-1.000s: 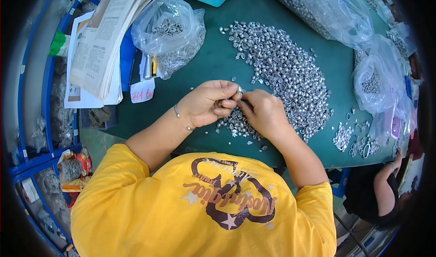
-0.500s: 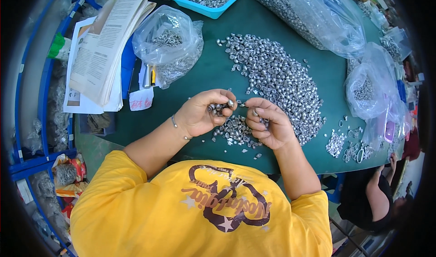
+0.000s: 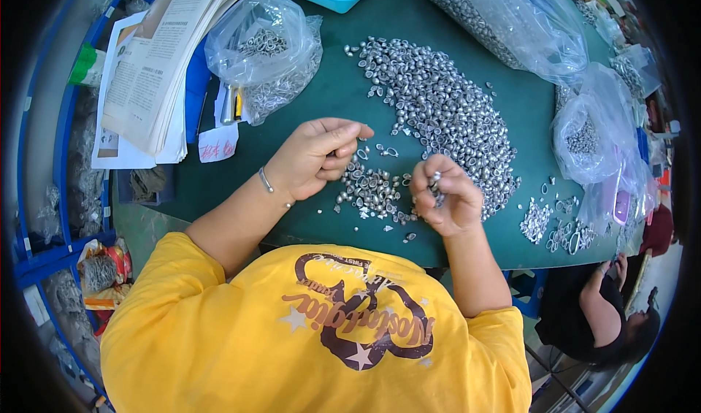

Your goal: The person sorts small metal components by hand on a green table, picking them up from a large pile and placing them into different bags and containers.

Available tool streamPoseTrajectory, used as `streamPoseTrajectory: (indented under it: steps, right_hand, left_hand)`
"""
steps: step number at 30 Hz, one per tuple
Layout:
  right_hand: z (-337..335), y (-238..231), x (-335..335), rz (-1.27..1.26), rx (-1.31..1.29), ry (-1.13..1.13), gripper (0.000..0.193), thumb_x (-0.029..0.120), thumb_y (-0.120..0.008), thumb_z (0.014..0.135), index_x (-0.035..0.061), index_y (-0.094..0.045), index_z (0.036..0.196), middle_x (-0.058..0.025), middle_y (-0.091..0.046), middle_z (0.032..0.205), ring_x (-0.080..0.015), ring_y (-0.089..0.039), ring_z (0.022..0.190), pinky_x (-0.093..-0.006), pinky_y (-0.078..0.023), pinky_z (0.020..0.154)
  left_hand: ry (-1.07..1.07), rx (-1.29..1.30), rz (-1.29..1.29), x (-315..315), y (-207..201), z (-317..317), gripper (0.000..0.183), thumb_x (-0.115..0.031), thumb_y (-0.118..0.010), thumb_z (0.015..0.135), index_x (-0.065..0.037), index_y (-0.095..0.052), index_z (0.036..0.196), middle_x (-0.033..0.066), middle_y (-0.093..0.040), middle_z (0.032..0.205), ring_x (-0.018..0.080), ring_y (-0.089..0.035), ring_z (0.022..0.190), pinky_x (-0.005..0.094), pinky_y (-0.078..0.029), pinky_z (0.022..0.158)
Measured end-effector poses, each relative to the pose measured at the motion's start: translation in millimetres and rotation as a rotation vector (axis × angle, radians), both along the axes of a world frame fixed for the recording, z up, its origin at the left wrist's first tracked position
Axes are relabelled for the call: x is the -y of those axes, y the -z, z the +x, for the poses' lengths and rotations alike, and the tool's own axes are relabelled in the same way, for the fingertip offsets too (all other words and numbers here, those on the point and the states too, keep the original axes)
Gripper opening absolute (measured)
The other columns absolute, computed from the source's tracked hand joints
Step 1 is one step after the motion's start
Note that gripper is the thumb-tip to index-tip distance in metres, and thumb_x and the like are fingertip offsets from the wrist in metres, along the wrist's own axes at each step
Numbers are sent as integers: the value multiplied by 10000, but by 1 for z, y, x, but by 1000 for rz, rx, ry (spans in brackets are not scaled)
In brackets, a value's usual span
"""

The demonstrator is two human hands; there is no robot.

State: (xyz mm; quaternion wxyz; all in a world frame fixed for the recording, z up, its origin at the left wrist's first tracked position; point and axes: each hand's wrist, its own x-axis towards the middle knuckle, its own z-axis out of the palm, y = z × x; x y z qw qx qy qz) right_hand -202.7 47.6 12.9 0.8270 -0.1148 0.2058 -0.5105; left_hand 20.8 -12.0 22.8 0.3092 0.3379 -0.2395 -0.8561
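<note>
My left hand (image 3: 318, 157) is above the table on the left, its thumb and forefinger pressed together and the other fingers curled in. What it holds, if anything, is hidden. My right hand (image 3: 451, 197) is closed around a few small shiny metal caps (image 3: 436, 179), which show between thumb and fingers. Between the two hands lies a small heap of silvery metal caps (image 3: 369, 188), with a few loose rings at its far side. Beyond my right hand spreads a large pile of the same hollow, rounded caps (image 3: 445, 106).
On the green table (image 3: 321, 227) are a clear bag of rings (image 3: 274, 55), papers (image 3: 157, 70), a blue basket (image 3: 339, 2), a big clear bag of caps (image 3: 504, 18) and another bag (image 3: 584, 135). Small rings (image 3: 569, 238) lie at right. A person (image 3: 595, 311) sits beyond.
My hands have moved apart, the left one leftward and the right one slightly right and down. The caps seen in my left hand no longer show. The whole view has shifted slightly.
</note>
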Motion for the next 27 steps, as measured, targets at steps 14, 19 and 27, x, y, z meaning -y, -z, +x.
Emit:
streamPoseTrajectory:
  steps: [14,19,27]
  right_hand:
    - [26,-5,11,-779,-1627,-80,91,52,-592,730,-1,-597,803,-150,-565,703,-294,-556,600,-351,-455,557]
    - [27,-5,7,-868,-1785,-108,122,55,-605,728,1,-590,836,-153,-549,732,-336,-551,649,-390,-457,585]
    - [17,-4,5,-409,-1210,-126,102,62,-584,799,-4,-568,875,-77,-600,772,-148,-556,650,-237,-448,593]
  left_hand:
    - [299,1022,-1387,-16,15,-23,88,-128,-651,699,-68,-638,762,79,-562,716,257,-561,688,329,-456,605]
    - [166,885,-1193,-12,13,-21,84,-110,-641,729,-38,-619,766,57,-564,705,197,-562,657,304,-451,602]
    - [162,-122,64,-5,11,-7,126,-32,-503,854,-11,-532,974,87,-558,828,30,-377,552,124,-308,448]
